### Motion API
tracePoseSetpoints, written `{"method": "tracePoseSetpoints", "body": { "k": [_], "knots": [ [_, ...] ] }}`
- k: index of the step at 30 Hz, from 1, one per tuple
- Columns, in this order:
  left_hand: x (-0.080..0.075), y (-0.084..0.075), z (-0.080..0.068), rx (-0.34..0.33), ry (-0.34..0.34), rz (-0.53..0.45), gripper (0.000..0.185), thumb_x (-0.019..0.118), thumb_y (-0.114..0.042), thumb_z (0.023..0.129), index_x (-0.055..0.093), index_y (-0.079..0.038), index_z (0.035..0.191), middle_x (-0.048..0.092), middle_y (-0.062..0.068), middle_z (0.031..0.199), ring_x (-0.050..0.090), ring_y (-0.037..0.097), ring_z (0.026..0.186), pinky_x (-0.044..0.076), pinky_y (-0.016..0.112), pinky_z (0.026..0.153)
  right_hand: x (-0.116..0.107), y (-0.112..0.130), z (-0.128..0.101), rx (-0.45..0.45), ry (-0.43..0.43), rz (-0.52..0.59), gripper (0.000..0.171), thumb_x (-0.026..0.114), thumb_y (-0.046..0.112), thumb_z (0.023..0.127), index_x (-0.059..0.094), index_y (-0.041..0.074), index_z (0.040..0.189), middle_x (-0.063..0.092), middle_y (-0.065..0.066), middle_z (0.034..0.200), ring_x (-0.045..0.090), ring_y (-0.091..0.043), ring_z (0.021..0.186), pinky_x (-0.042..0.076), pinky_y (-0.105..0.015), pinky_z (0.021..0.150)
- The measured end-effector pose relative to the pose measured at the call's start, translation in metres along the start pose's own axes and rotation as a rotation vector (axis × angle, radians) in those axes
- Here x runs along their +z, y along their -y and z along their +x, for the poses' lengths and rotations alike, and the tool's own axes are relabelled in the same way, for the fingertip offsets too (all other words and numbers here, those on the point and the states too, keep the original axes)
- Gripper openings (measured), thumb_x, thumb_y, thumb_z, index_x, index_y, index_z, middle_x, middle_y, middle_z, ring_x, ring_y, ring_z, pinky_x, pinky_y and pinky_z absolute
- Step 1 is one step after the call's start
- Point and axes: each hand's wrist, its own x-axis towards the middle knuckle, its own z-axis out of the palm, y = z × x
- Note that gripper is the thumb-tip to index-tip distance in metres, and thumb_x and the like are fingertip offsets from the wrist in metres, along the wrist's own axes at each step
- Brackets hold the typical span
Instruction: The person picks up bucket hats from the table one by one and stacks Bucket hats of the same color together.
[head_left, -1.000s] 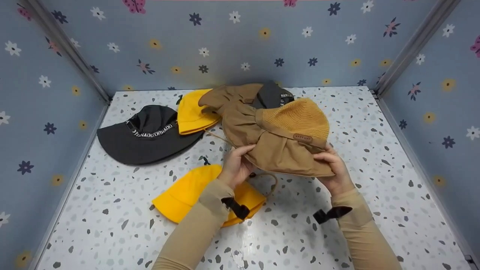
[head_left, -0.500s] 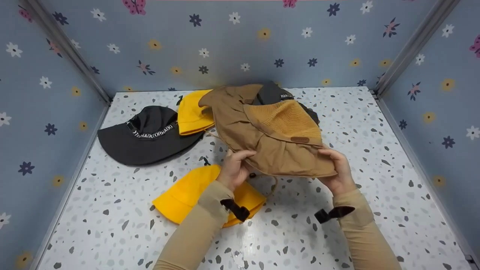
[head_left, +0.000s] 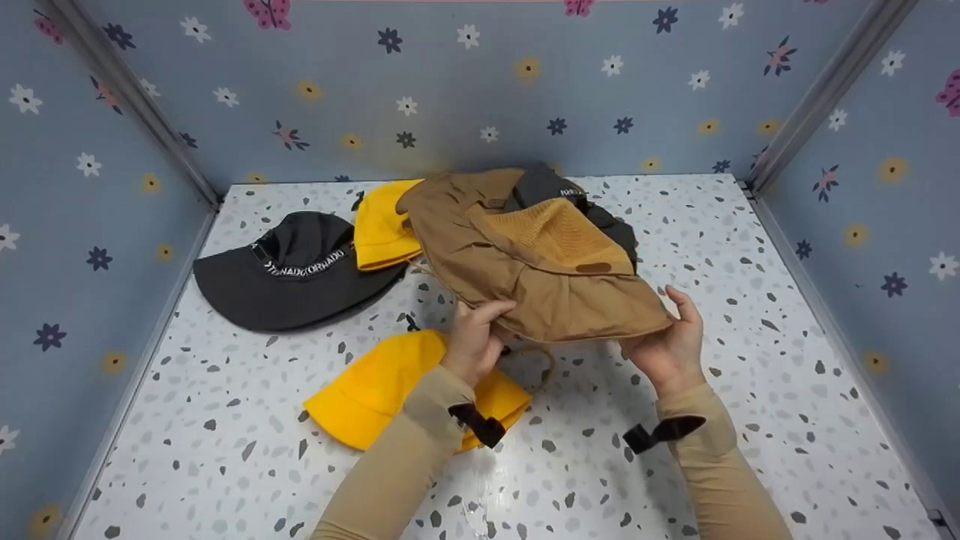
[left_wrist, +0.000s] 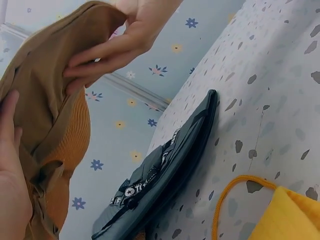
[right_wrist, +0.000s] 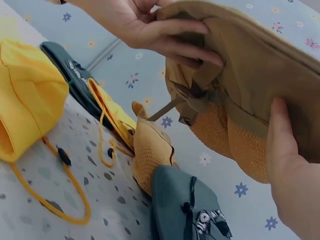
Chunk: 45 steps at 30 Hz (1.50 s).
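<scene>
Both hands hold a tan sun hat [head_left: 525, 277] with an orange mesh crown [head_left: 559, 236] above the speckled table [head_left: 750, 300]. My left hand [head_left: 480, 334] pinches the brim's near left edge, fingers curled over the fabric. My right hand [head_left: 667, 341] grips the brim's right edge, thumb beneath and fingers above. In the right wrist view, the right thumb [right_wrist: 280, 145] presses the hat's underside [right_wrist: 260, 65] and the left hand [right_wrist: 155, 30] clutches its far fold. In the left wrist view, the right hand's fingers [left_wrist: 115, 50] wrap over the tan fabric [left_wrist: 45, 100].
A black bucket hat [head_left: 292, 274] with lettered band lies at the left. One yellow hat [head_left: 382, 225] sits behind, another yellow hat [head_left: 375, 390] with a cord lies under my left forearm. A dark hat [head_left: 551, 187] lies behind the tan one. Flowered walls [head_left: 465, 82] enclose three sides.
The tan hat has tipped back, its mesh crown leaning away from me and the brim flattening. My right hand has turned palm-up along the brim's right edge. The left hand has barely moved.
</scene>
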Motion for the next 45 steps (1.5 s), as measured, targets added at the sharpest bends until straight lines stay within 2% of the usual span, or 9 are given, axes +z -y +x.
{"method": "tracePoseSetpoints", "body": {
  "k": [3,5,9,13,19,23,30,35,45],
  "knots": [
    [0.002,0.002,-0.002,0.011,-0.002,0.015,0.067,0.054,0.015,0.087,0.03,-0.013,0.143,0.047,0.014,0.131,0.061,0.024,0.111,0.054,0.041,0.098,-0.001,-0.006,0.001,-0.011,0.043,0.103,0.048,0.047,0.037,0.102,0.042,0.006,0.138,0.05,-0.009,0.137,0.053,-0.025,0.122,0.049,-0.039,0.1],
    [0.004,0.003,-0.003,0.023,-0.005,0.024,0.067,0.055,0.015,0.087,0.03,-0.012,0.143,0.048,0.014,0.132,0.061,0.024,0.112,0.054,0.04,0.099,0.0,-0.013,0.002,-0.035,0.052,0.125,0.047,0.05,0.035,0.102,0.042,0.008,0.14,0.049,-0.008,0.139,0.052,-0.023,0.124,0.046,-0.038,0.103],
    [0.007,0.007,-0.006,0.051,-0.008,0.055,0.061,0.057,0.014,0.087,0.033,-0.006,0.14,0.051,0.014,0.13,0.062,0.022,0.11,0.054,0.038,0.098,0.003,-0.026,0.005,-0.099,0.014,0.108,0.04,0.053,0.025,0.102,0.043,0.013,0.139,0.049,-0.004,0.138,0.05,-0.02,0.124,0.042,-0.034,0.106],
    [0.01,0.011,-0.008,0.067,-0.01,0.084,0.059,0.056,0.012,0.088,0.033,-0.005,0.14,0.053,0.013,0.128,0.063,0.02,0.108,0.054,0.037,0.097,0.007,-0.037,0.006,-0.161,-0.038,0.08,0.035,0.05,0.016,0.103,0.044,0.01,0.137,0.052,-0.005,0.134,0.053,-0.019,0.122,0.04,-0.031,0.109],
    [0.013,0.017,-0.012,0.06,0.001,0.116,0.053,0.056,0.009,0.09,0.035,-0.002,0.138,0.055,0.014,0.125,0.064,0.018,0.105,0.055,0.037,0.096,0.013,-0.049,0.007,-0.154,-0.111,0.057,0.042,0.05,0.008,0.102,0.038,0.007,0.142,0.05,-0.008,0.136,0.054,-0.022,0.122,0.037,-0.03,0.115],
    [0.014,0.022,-0.014,0.048,0.018,0.114,0.05,0.056,0.009,0.091,0.037,0.002,0.136,0.057,0.014,0.125,0.065,0.018,0.105,0.055,0.038,0.097,0.016,-0.055,0.006,-0.169,-0.138,0.014,0.043,0.045,0.003,0.102,0.034,0.007,0.144,0.048,-0.008,0.137,0.05,-0.02,0.127,0.037,-0.029,0.116],
    [0.016,0.025,-0.016,0.039,0.036,0.088,0.046,0.056,0.011,0.09,0.04,0.006,0.133,0.06,0.012,0.121,0.065,0.018,0.104,0.055,0.038,0.096,0.016,-0.054,0.005,-0.186,-0.119,0.017,0.048,0.041,-0.004,0.102,0.029,0.01,0.146,0.042,-0.006,0.142,0.034,-0.016,0.143,0.029,-0.029,0.12],
    [0.017,0.025,-0.018,0.007,0.036,0.088,0.047,0.056,0.011,0.089,0.04,0.005,0.133,0.059,0.011,0.118,0.066,0.017,0.1,0.056,0.036,0.093,0.014,-0.051,0.004,-0.187,-0.111,-0.01,0.046,0.039,-0.007,0.101,0.031,0.011,0.142,0.042,-0.005,0.14,0.037,-0.017,0.14,0.032,-0.03,0.119],
    [0.019,0.02,-0.019,0.008,0.065,0.033,0.044,0.057,0.021,0.079,0.049,0.007,0.12,0.062,0.008,0.112,0.066,0.02,0.099,0.057,0.037,0.092,0.016,-0.043,0.0,-0.206,-0.106,-0.05,0.041,0.039,-0.015,0.097,0.034,0.007,0.13,0.041,-0.007,0.134,0.042,-0.021,0.132,0.031,-0.032,0.119]
  ]
}}
